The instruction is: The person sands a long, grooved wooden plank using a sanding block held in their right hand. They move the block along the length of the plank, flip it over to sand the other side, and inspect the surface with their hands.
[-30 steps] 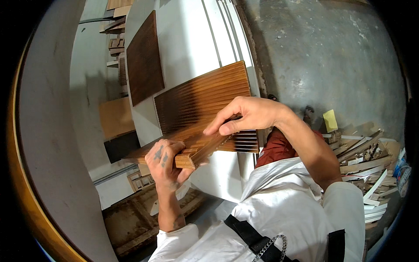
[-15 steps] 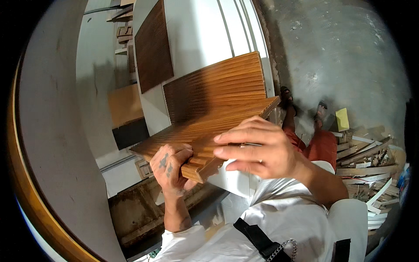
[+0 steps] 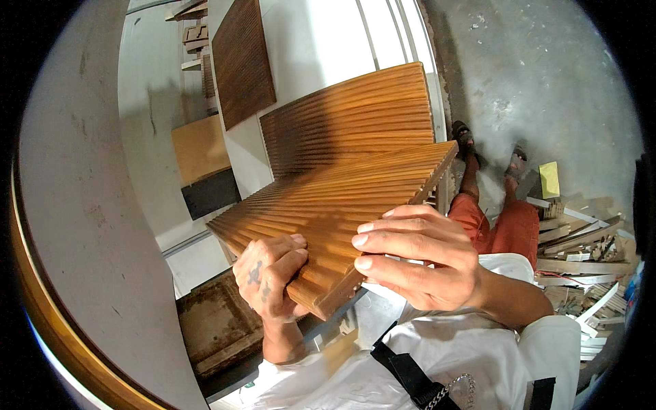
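Observation:
A brown ribbed wooden panel (image 3: 342,195) is held tilted over the bench, its near corner toward me. My left hand (image 3: 270,277) grips the near left edge, fingers curled over the ribbed face and the thumb out of sight beneath. At the near right edge my right hand (image 3: 427,256) has its fingers stretched out and slightly apart, fingertips touching the rim; its thumb is hidden. Just beyond the held panel, a second ribbed panel (image 3: 369,102) lies on the white bench top (image 3: 321,34).
A darker ribbed panel (image 3: 242,65) lies farther back on the bench. On the left are a tan board (image 3: 200,148) and a black piece (image 3: 212,198). Wood offcuts (image 3: 581,253) are heaped on the floor at right, by a yellow piece (image 3: 549,180). Legs in red shorts (image 3: 506,232) show nearby.
The held panel has swung slightly, showing more of its ribbed face. My right hand has moved a little right and down along the edge; the left keeps its grip.

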The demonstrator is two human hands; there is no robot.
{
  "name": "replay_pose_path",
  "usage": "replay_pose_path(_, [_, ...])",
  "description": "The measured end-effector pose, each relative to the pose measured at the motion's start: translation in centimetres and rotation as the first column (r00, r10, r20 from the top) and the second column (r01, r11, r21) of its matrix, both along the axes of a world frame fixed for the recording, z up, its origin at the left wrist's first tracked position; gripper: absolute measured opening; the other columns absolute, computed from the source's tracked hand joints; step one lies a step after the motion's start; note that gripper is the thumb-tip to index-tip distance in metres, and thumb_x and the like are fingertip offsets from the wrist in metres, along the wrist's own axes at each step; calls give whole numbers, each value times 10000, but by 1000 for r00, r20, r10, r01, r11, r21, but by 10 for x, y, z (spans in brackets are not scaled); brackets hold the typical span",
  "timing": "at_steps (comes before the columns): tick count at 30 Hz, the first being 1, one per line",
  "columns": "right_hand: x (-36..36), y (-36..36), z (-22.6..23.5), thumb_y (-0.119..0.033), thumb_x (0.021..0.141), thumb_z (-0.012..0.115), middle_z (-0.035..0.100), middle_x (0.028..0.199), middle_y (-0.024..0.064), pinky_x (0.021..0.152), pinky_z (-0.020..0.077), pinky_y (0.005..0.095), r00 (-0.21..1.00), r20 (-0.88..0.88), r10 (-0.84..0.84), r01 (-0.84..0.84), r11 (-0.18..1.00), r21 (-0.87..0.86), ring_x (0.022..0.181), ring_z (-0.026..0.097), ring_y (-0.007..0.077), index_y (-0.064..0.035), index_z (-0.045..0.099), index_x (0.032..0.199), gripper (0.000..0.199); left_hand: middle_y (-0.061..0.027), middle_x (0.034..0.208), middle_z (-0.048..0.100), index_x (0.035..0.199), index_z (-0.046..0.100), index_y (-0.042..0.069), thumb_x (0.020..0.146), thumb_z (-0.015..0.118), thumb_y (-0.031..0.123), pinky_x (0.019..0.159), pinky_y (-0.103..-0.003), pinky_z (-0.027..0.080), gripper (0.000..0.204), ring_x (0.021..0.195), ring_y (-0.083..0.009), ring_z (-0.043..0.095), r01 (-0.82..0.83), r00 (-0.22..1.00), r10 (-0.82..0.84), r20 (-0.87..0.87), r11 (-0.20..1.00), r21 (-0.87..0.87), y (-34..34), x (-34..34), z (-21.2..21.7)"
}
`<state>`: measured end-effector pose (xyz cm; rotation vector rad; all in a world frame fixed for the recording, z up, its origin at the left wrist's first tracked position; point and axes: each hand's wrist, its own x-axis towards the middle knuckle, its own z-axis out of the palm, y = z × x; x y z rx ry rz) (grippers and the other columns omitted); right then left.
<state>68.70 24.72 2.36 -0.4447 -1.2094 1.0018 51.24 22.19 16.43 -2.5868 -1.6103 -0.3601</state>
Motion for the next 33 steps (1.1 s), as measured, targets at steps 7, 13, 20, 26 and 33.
replay_pose_path(7, [6, 19, -10, -50, 730, 799, 720, 1002, 85, 752, 577, 340, 991, 7, 135, -135, 988, 75, 875, 719, 227, -75, 733, 895, 180, -104, 710, 653, 850, 639, 10, 779, 768, 395, 611, -325, 545, 412, 684, -254, 701, -29, 998, 30, 46, 999, -21, 1, 0, 1])
replay_pose_path(13, [6, 25, -11, -58, 709, 841, 716, 983, 72, 739, 581, 327, 984, 38, 176, -179, 976, 124, 871, 713, 213, -118, 727, 922, 249, -112, 711, 659, 843, 645, 9, 782, 770, 410, 612, -322, 545, 424, 680, -252, 705, -37, 999, 38, 16, 999, -7, 2, -1, 1])
replay_pose_path(20, [1, 20, -12, -146, 720, 867, 710, 985, 84, 739, 579, 341, 991, 12, 135, -136, 981, 140, 880, 709, 226, -115, 708, 956, 286, -118, 703, 665, 829, 648, 7, 761, 777, 372, 601, -310, 538, 394, 680, -254, 709, -28, 999, 28, 40, 999, -16, 1, 0, 1])
replay_pose_path(26, [1, 18, -10, -204, 748, 868, 704, 994, 96, 745, 581, 356, 995, 18, 96, -97, 983, 155, 896, 706, 236, -74, 688, 942, 294, -128, 729, 676, 851, 643, 5, 765, 770, 331, 606, -319, 536, 361, 684, -260, 707, -29, 999, 30, 24, 999, -31, -1, 0, 3])
replay_pose_path(33, [-2, 13, -7, -166, 761, 816, 680, 1013, 94, 745, 544, 351, 1000, 22, 22, -25, 992, 126, 869, 686, 226, -32, 666, 943, 271, -120, 727, 671, 854, 640, 12, 772, 764, 334, 604, -320, 533, 354, 680, -258, 704, -26, 999, 26, 26, 999, -26, 0, 0, 3])
